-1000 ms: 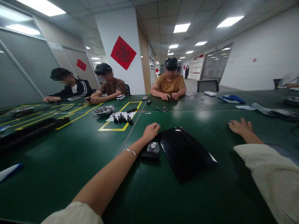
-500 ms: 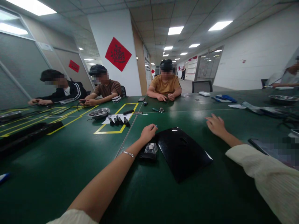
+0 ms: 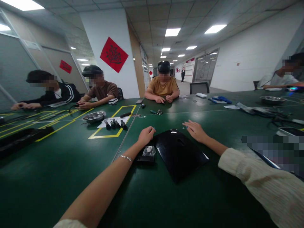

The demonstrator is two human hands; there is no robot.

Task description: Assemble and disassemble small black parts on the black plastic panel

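Note:
A glossy black curved panel (image 3: 181, 158) lies on the green table in front of me. Beyond its far left corner, my left hand (image 3: 146, 136) is closed in a pinch; a tiny bluish spot shows at its fingertips, too small to name. My right hand (image 3: 195, 131) hovers or rests just past the panel's far right edge, its fingers stretched out and no held thing visible. Beneath my left wrist sits a small black tray-like part (image 3: 145, 160) with a clear plastic bag (image 3: 149, 151) on top.
Several black cylindrical parts (image 3: 116, 124) stand on white paper inside yellow tape, near a metal bowl (image 3: 94, 117). Green-handled pliers (image 3: 154, 112) lie farther off. A long black tray (image 3: 26, 141) is at left. A second bowl (image 3: 273, 100) stands at right. Several people sit around the table.
My right hand has moved left, toward the far edge of the black panel. My left hand stays pinched by the panel's corner. The whole view has shifted slightly.

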